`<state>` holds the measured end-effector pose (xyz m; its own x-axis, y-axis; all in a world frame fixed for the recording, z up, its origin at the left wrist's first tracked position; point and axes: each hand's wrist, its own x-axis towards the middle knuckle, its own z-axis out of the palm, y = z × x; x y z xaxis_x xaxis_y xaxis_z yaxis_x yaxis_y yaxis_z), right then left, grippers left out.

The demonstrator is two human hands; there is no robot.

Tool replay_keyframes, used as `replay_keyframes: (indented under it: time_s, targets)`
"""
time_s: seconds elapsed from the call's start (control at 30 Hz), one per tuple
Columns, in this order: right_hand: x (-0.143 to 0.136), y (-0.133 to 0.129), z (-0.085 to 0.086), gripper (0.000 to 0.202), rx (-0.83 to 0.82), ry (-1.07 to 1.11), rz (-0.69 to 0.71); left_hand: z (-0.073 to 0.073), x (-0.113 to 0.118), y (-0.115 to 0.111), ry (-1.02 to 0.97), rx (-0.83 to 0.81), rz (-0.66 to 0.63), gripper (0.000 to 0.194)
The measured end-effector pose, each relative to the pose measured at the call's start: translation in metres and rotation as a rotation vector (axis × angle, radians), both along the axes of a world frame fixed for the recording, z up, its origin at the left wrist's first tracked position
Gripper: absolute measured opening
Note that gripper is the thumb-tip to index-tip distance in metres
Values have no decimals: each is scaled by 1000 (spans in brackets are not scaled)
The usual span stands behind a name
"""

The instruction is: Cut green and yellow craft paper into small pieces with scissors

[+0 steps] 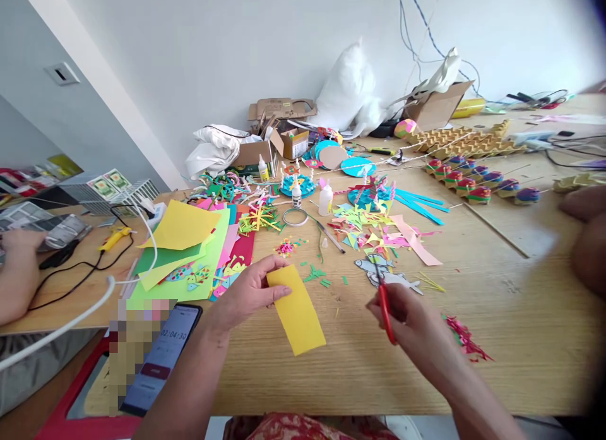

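Note:
A rectangular strip of yellow paper (299, 314) is pinched at its upper left edge between the thumb and fingers of my left hand (258, 285), held above the table's front part. My right hand (409, 317) grips red-handled scissors (384, 307), their blades pointing away from me over grey paper fish (395, 281). The scissors and the yellow strip are apart. Small green paper scraps (313, 274) lie on the wood beyond the strip. Left of my left hand is a stack of coloured sheets with a yellow one (184, 225) on top.
Glue bottles (326, 200), a tape ring (295, 217) and paper scraps (362, 222) fill the middle. Egg cartons (464, 140) and painted pieces (478, 181) stand back right. A phone (163, 358) lies front left. Another person's arm (19, 276) is at far left, near a white cable (71, 326).

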<state>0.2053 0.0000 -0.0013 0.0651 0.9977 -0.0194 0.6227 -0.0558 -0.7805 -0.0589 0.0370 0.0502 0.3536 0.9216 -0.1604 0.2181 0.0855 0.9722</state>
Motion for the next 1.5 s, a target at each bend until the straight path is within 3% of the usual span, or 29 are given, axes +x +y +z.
replay_keyframes:
  time_s: [0.1,0.17,0.27,0.4,0.53,0.6,0.7,0.8,1.0,1.13,1.23,1.33,1.4,1.5]
  targets:
    - [-34,-1,8,17,-69,417,246,2,11,3,-56,43,68,30]
    - [-51,0,9,20,-97,574,279,2,14,6,-79,62,95,28]
    - [-65,3,9,26,-133,673,223,0,13,9,-131,63,132,27]
    - [-70,6,11,29,-128,715,124,-5,14,8,-344,66,233,35]
    - [-78,12,11,32,-16,762,71,-19,30,-3,-524,-51,179,35]
    - [-83,15,7,32,22,783,61,-28,39,-8,-451,-71,156,29]
    - [-87,17,1,30,43,782,58,-36,46,-9,-275,-33,221,19]
    - [-86,18,1,27,58,774,68,-36,46,-4,-184,22,278,14]
    - [-81,19,7,25,28,787,92,-32,44,-4,-146,38,259,16]
    - [-80,16,11,27,-74,834,98,-29,43,-9,-400,9,225,26]
    - [-79,14,14,27,-141,883,112,-29,41,-9,-668,-92,209,33]
    - [-80,13,13,27,-161,928,119,-31,40,-8,-780,-210,202,36]
    - [-80,14,11,27,-155,937,117,-34,40,-9,-741,-205,192,36]
    - [-81,15,4,27,-92,898,78,-38,38,-8,-512,-32,231,27]
